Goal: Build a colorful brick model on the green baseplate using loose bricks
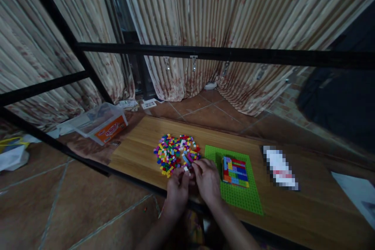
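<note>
One small white plastic brick is being pinched between the thumb and fingers of the left hand, the gap between them being held narrow. Just beside it, the fingers of the right hand are being held curled and close together; whether a piece is being gripped by them cannot be told. Both hands are being held over the near side of a light-brown, wood-grained tabletop.

Just beyond the fingertips, an elongated blue brick and an elongated purple brick are being shown near the edge of a loose pile of small multicoloured plastic bricks, which is being carried by the tabletop.

To the right of the right hand, a flat, bright-green, studded plastic baseplate is being supported by the tabletop. On it, a rectangular block of red, blue, green and orange bricks is being borne. Farther right, a white item with a red band is being obscured by pixelation. Past the tabletop's left end, a clear plastic box with an orange label is being seen. Pleated, patterned curtains are being crossed by a black bar.
</note>
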A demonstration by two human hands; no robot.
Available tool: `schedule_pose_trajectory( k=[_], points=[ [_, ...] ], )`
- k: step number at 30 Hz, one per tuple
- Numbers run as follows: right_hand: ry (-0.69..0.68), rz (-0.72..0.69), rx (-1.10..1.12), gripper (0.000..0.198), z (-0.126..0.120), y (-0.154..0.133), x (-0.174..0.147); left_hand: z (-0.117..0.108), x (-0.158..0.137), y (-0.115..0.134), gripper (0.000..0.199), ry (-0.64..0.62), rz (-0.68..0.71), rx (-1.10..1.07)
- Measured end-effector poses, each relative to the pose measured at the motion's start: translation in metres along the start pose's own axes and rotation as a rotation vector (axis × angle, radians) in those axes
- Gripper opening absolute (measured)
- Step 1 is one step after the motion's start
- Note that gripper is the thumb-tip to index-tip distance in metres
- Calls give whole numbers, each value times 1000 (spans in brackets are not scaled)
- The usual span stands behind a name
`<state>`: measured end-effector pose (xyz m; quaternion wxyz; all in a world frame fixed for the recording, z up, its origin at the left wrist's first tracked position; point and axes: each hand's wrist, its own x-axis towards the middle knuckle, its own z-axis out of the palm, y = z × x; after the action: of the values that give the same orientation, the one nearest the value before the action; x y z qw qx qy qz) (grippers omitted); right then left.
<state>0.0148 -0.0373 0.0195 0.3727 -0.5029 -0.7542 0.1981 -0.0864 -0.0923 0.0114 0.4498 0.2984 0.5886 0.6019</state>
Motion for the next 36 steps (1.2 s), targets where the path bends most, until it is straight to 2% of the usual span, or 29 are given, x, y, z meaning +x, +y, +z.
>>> schedule_pose_trajectory(
  k=[5,11,15,22,25,28,30,33,36],
  points=[
    [-9,10,142,32,1,0,7,-9,4,9,41,-3,-86,-112],
    [-221,52,410,35,-20,-7,-17,-8,-1,15,40,-175,-202,-282],
    [-263,55,438,38,-34,-7,-26,-5,-3,17,37,-326,-245,-294],
    [-268,83,382,29,-58,-3,-28,0,-7,17,36,-485,-321,-212],
    [-183,103,247,26,-75,12,-28,3,-8,12,37,-504,-305,-147],
    [-5,129,108,31,-94,42,-23,3,-8,6,35,-469,-208,-38],
    [67,128,22,33,-105,64,-17,2,-6,3,31,-451,-142,23],
    [86,135,-63,36,-115,89,-6,2,0,0,31,-441,-96,94],
    [51,132,-73,37,-115,100,4,2,5,0,33,-429,-130,93]
  ],
)
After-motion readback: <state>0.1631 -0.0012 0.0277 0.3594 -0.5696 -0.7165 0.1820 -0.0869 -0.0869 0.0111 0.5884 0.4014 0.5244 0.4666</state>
